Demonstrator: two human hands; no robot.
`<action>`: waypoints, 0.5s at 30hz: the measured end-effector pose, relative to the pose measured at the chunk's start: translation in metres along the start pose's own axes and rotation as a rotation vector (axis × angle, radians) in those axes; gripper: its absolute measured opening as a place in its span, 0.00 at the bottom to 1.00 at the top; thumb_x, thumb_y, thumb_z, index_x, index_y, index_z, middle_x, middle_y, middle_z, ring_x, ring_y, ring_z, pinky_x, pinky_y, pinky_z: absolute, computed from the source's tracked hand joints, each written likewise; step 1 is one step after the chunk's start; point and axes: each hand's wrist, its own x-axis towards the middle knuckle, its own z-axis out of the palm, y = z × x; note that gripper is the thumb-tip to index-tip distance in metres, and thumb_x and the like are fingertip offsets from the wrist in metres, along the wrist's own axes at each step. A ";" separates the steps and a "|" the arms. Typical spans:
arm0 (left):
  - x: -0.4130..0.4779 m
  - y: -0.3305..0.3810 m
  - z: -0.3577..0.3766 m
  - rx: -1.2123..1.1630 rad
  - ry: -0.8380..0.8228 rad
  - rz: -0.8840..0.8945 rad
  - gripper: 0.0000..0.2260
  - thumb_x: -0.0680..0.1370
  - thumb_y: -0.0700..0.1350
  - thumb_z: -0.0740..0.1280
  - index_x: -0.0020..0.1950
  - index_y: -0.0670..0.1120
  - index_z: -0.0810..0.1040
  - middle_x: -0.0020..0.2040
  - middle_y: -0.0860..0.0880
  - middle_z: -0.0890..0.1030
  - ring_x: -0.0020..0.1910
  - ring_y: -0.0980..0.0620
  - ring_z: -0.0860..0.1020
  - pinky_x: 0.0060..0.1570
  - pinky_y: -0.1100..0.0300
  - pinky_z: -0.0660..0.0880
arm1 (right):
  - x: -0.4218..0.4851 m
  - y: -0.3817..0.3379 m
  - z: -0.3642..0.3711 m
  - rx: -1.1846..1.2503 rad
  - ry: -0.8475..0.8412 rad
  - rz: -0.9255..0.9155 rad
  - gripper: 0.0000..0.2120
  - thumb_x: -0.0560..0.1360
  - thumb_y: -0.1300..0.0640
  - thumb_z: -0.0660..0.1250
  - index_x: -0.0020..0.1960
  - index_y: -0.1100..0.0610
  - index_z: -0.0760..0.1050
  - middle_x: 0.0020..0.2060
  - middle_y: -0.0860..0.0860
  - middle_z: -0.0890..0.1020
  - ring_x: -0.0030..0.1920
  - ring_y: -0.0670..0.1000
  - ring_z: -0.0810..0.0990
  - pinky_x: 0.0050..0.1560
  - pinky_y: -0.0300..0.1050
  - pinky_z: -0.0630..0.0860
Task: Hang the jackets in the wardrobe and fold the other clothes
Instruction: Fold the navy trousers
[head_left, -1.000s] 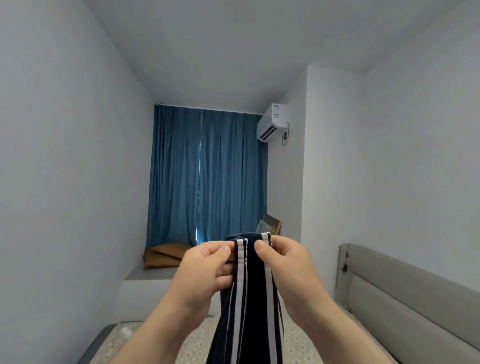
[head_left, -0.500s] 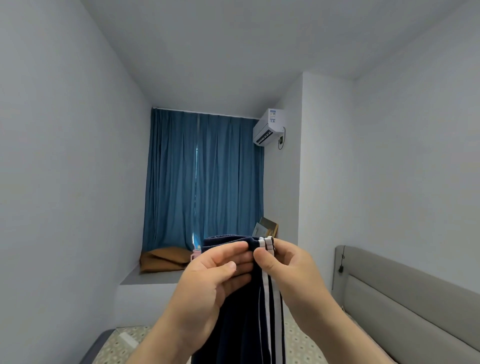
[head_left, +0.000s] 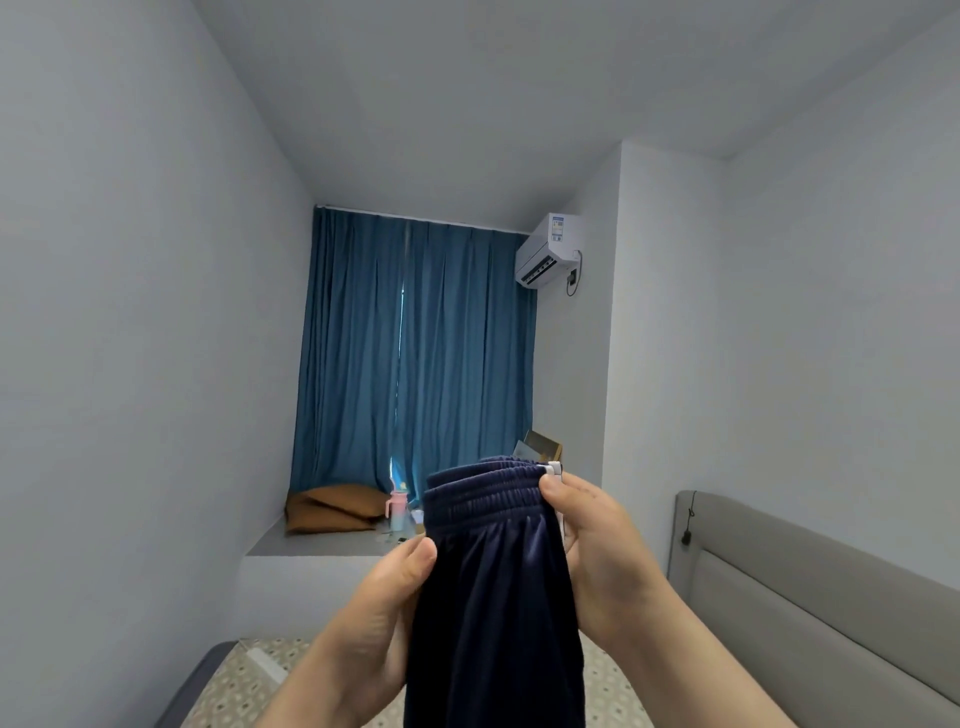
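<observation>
Two bare hands are holding up a pair of dark navy trousers (head_left: 493, 613) close to the camera. The left hand (head_left: 379, 618) is pinching the left edge of the cloth just below the waistband, with its thumb tip pressing on the front and its other fingers hidden behind the fabric. The right hand (head_left: 597, 561) is gripping the right end of the elastic waistband (head_left: 483, 493), its thumb lying on the gathered band beside a small white stripe (head_left: 554, 469). The trousers are hanging straight down between the wrists, gathered narrow, and are running out of the bottom of the view.

Beneath them a bed (head_left: 244, 686) with a pale dotted cover is showing. A grey padded headboard (head_left: 779, 597) is standing along the right wall, with a black cord (head_left: 688, 525) dangling at its near corner.

Further back a raised white ledge (head_left: 311, 551) is carrying a brown cushion (head_left: 332, 506), and a pink and blue bottle (head_left: 397, 506) is standing just beside it. A cardboard box (head_left: 543, 444) is peeking above the waistband. Blue curtains (head_left: 415, 353) are covering the far window, leaving a thin slit of light between them. High to their right a white air conditioner (head_left: 545, 249) is sitting on the wall.
</observation>
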 end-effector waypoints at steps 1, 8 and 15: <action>-0.001 0.001 -0.001 -0.075 0.009 -0.017 0.28 0.67 0.51 0.79 0.63 0.40 0.79 0.61 0.38 0.80 0.59 0.40 0.80 0.50 0.51 0.81 | 0.000 0.001 0.001 0.021 -0.013 0.018 0.16 0.83 0.61 0.55 0.57 0.64 0.81 0.53 0.62 0.84 0.55 0.60 0.83 0.59 0.57 0.78; -0.003 0.033 -0.012 0.147 0.200 0.145 0.15 0.71 0.40 0.68 0.55 0.35 0.79 0.49 0.34 0.83 0.44 0.38 0.84 0.40 0.49 0.82 | 0.004 0.007 0.000 -0.345 -0.037 0.004 0.20 0.68 0.56 0.68 0.59 0.53 0.76 0.53 0.56 0.82 0.53 0.55 0.82 0.58 0.56 0.79; -0.003 0.044 -0.010 0.585 0.274 0.332 0.07 0.74 0.37 0.72 0.46 0.49 0.84 0.45 0.44 0.86 0.48 0.42 0.84 0.45 0.51 0.80 | 0.004 -0.014 0.016 -1.125 -0.165 -0.314 0.24 0.74 0.49 0.72 0.68 0.36 0.72 0.53 0.34 0.79 0.51 0.38 0.79 0.54 0.35 0.77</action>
